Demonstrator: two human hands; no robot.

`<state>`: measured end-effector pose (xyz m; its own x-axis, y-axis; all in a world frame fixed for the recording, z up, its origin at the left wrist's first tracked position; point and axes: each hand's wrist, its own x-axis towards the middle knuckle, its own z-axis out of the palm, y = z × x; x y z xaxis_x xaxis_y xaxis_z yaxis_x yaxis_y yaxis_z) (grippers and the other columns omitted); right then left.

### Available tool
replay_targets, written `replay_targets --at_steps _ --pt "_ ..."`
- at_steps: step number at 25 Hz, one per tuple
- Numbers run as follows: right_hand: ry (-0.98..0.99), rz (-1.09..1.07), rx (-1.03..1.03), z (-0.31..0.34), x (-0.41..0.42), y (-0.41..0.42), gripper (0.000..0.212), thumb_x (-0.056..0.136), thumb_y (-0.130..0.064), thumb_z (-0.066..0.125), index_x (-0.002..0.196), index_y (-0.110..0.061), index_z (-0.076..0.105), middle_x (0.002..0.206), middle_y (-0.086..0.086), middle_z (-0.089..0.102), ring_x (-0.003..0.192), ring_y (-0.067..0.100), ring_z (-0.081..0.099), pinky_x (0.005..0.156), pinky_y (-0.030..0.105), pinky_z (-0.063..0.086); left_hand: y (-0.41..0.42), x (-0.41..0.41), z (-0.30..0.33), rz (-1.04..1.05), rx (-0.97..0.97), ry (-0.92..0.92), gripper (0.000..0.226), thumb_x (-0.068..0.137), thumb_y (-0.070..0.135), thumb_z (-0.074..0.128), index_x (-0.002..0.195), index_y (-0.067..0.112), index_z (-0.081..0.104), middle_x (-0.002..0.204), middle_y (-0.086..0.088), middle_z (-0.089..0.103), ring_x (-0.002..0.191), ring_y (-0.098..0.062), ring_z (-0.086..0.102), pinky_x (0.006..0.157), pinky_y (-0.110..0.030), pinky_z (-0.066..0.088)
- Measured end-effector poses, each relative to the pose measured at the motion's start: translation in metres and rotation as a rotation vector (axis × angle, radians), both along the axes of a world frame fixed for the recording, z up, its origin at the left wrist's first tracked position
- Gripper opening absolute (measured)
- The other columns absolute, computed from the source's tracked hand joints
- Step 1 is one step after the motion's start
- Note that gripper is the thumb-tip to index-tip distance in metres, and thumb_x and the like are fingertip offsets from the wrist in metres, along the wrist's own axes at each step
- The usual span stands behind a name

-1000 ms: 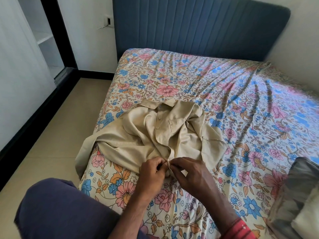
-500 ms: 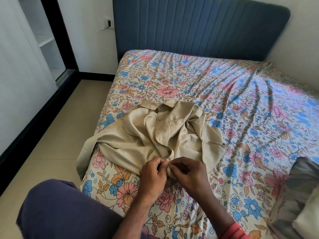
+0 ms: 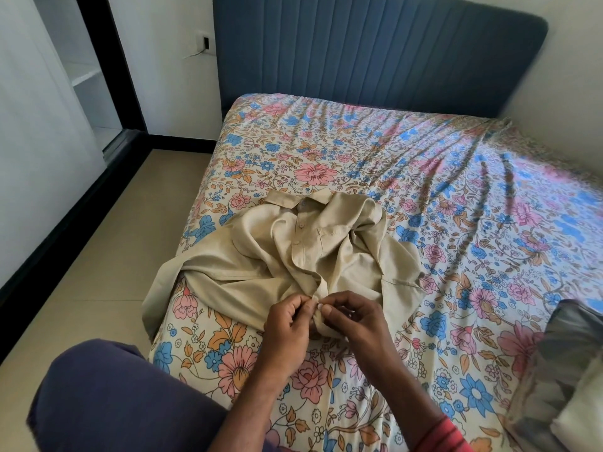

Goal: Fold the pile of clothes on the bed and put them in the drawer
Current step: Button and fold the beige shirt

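The beige shirt (image 3: 293, 252) lies crumpled on the floral bed (image 3: 424, 177) just ahead of me, its near hem pinched between the fingertips of my left hand (image 3: 288, 324) and right hand (image 3: 354, 316). Both hands meet knuckles-up at the placket, forearms reaching in from below.

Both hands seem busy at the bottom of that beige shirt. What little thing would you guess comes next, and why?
Probably finishing that lowest button. Both the left hand and right hand pinch the front strip of the beige shirt near its hem, while buttons higher up look fastened. The shirt lies crumpled on the bed, so smoothing it flat would likely follow.
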<state>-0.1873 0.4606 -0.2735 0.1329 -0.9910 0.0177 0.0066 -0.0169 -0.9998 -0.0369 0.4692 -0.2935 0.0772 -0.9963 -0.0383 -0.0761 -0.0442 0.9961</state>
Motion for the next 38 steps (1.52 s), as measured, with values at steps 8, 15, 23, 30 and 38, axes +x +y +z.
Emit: replay_targets --at_steps 8,15,23,30,38 --pt "0.155 -0.258 -0.049 -0.014 0.01 0.004 0.009 0.086 -0.021 0.082 0.087 -0.017 0.074 0.081 0.007 0.074 0.072 0.021 0.07 0.065 0.045 0.06 -0.002 0.0 0.002 0.015 -0.046 0.031 0.026 0.1 0.01 0.061 0.122 0.023 0.06 0.098 0.002 0.077 0.094 -0.011 0.074 0.082 -0.036 0.062" --pt "0.68 0.094 -0.24 0.001 -0.016 0.001 0.024 0.081 -0.023 0.086 0.097 -0.026 0.068 0.082 -0.018 0.07 0.083 0.001 0.07 0.069 0.018 0.057 0.0 0.031 0.009 -0.05 -0.309 -0.386 0.02 0.085 0.014 0.079 0.084 0.026 0.064 0.082 0.013 0.064 0.08 -0.005 0.062 0.067 -0.011 0.047" --pt "0.641 0.057 -0.2 0.04 -0.044 -0.013 0.011 0.085 -0.026 0.083 0.093 -0.026 0.075 0.088 -0.014 0.075 0.068 0.021 0.07 0.065 0.034 0.058 -0.001 0.063 0.018 -0.121 -0.234 -0.808 0.009 0.092 0.032 0.072 0.097 0.036 0.067 0.086 0.025 0.059 0.084 -0.001 0.058 0.086 -0.037 0.045" --pt "0.723 0.568 -0.055 0.114 -0.098 -0.057 0.007 0.089 -0.02 0.079 0.083 -0.018 0.08 0.07 -0.003 0.072 0.064 0.004 0.06 0.061 0.019 0.044 -0.023 0.128 0.099 -0.176 -0.036 -0.431 0.034 0.095 -0.004 0.062 0.097 0.026 0.077 0.091 0.007 0.075 0.084 0.003 0.067 0.069 -0.01 0.049" --pt "0.897 -0.458 -0.748 0.185 -0.03 -0.155 0.015 0.097 -0.017 0.063 0.093 -0.011 0.076 0.067 0.006 0.066 0.064 0.024 0.062 0.063 0.034 0.042 -0.132 0.122 0.202 0.308 -0.504 -0.854 0.036 0.088 -0.003 0.05 0.11 0.011 0.074 0.102 -0.012 0.075 0.084 -0.022 0.068 0.074 -0.026 0.05"
